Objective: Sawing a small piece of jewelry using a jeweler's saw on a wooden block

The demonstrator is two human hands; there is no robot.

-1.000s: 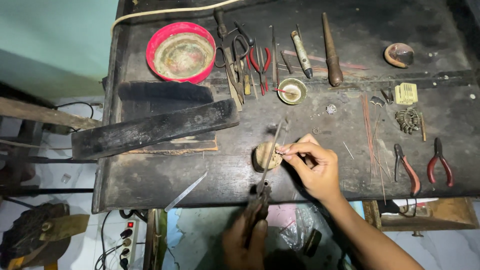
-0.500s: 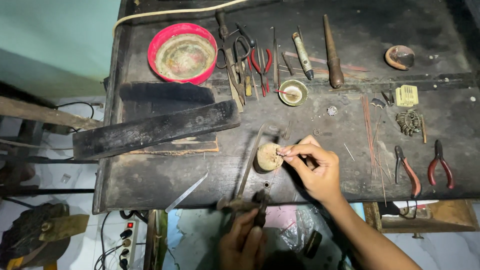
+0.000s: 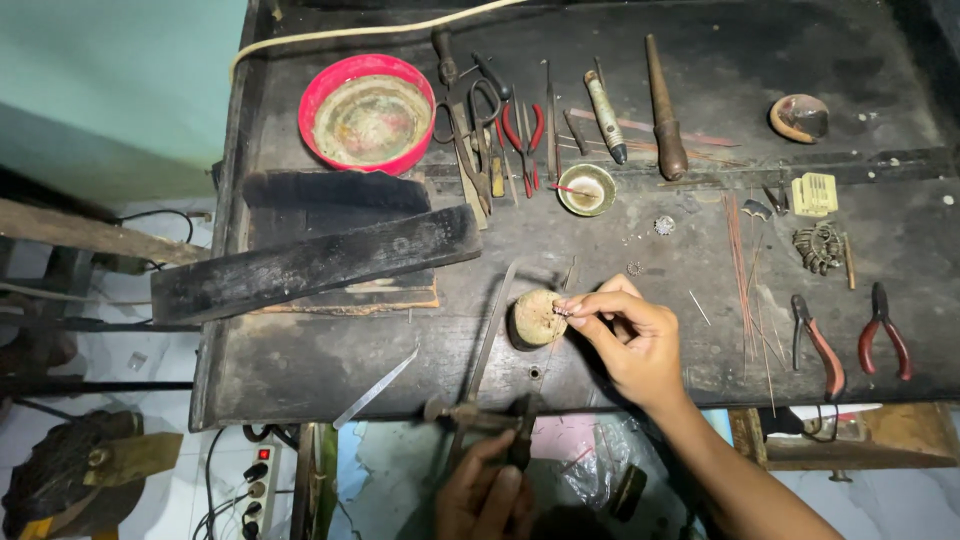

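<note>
Round tan block (image 3: 537,318) sits near the bench (image 3: 300,370) front edge, at about 6 o'clock from the small brass dish (image 3: 586,189). Right hand (image 3: 630,340), fingertips pinched together on a tiny metal piece (image 3: 562,309), touches the block's 3 o'clock side. Left hand (image 3: 487,492), below the bench edge, is closed around a dark-handled tool (image 3: 490,412). Red-handled pliers (image 3: 884,330) lie at 3 o'clock.

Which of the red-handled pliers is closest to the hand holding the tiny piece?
The left one of the pair at the bench's right edge. It lies nearest the right hand; its neighbour and the top pair lie farther.
</note>
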